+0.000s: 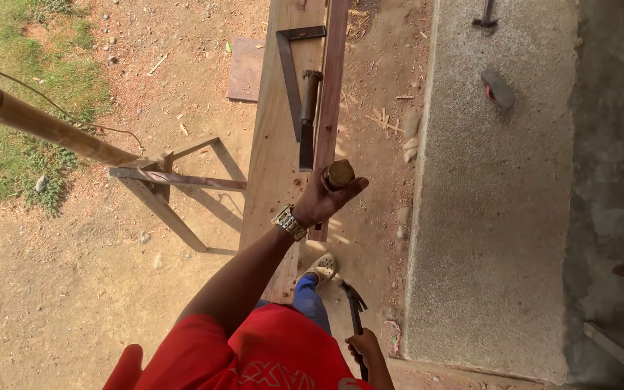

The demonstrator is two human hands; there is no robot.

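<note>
Over the bench, looking straight down: I'm seeing two hands at work above a long plank [272, 155].
Left hand [321, 198]: reaching forward, fingers curling around a short round wooden piece [340, 173], gripping it at the plank's right edge; wristwatch [289, 222] showing.
Wooden piece: sitting beside the narrow reddish strip [331, 87] lying along the plank.
Right hand [364, 345]: hanging low by my side, closing on the handle of a claw hammer [355, 303], head pointing up.
On plank: steel square [290, 72] and a dark tool [308, 115] lying just ahead of the left hand.
Below: sandalled foot [321, 268] standing on dirt.
</note>
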